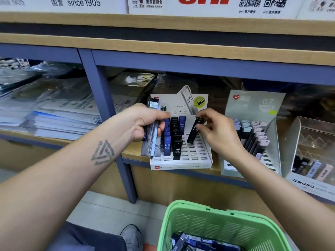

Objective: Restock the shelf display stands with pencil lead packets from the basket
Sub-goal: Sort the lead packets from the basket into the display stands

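Fingertips of the right hand [215,132] pinch a black lead packet [194,131], tilted, its lower end at a slot in the white display stand [181,164] on the wooden shelf [137,153]. The left hand [146,122] curls tightly round a bundle of packets [151,140], held upright beside the stand's left edge. Blue and black packets marked HB 0.5 fill the stand's left rows [172,142]. A second grey-green stand [253,134] sits just to the right. Below, a green basket [168,229] holds more packets [195,241].
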Demonstrator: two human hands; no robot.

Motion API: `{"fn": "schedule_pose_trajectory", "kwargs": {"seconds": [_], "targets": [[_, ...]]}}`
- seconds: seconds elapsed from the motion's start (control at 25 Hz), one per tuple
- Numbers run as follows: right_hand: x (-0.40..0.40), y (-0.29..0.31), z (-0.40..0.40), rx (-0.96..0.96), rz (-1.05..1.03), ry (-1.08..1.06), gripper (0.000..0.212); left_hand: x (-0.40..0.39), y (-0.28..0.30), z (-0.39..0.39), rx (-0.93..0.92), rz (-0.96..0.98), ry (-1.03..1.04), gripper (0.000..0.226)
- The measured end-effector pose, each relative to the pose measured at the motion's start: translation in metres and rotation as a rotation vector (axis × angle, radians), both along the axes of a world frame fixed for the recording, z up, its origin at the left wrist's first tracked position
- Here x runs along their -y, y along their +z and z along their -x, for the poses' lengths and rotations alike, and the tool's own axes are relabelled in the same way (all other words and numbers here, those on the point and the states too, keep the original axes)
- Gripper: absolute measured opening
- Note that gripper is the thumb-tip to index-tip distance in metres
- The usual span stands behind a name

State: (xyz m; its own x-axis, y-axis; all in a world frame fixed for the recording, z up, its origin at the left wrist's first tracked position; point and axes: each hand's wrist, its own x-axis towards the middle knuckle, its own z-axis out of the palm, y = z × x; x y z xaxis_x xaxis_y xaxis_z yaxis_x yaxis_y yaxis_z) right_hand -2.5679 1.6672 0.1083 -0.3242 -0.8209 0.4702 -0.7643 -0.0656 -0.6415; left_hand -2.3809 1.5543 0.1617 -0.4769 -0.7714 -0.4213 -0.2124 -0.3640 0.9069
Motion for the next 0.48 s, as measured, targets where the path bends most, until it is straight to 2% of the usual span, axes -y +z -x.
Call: {"fn": "schedule_pose_trajectory", "kwargs": {"seconds": [0.24, 0.36, 0.48], "targets": [[0.033, 0.004, 0.005, -0.145, 0.047, -0.079, 0.020, 0.010, 0.001, 0.000, 0.011, -0.008, -0.003, 0.014], [0.045, 0.006, 0.006, -0.290, -0.004, -0.119, 0.017, 0.013, 0.002, 0.000, 0.000, -0.013, 0.000, 0.011], [0.052, 0.005, 0.004, -0.330, -0.068, -0.143, 0.018, 0.013, 0.002, 0.001, 0.001, -0.014, -0.008, 0.012]]}}
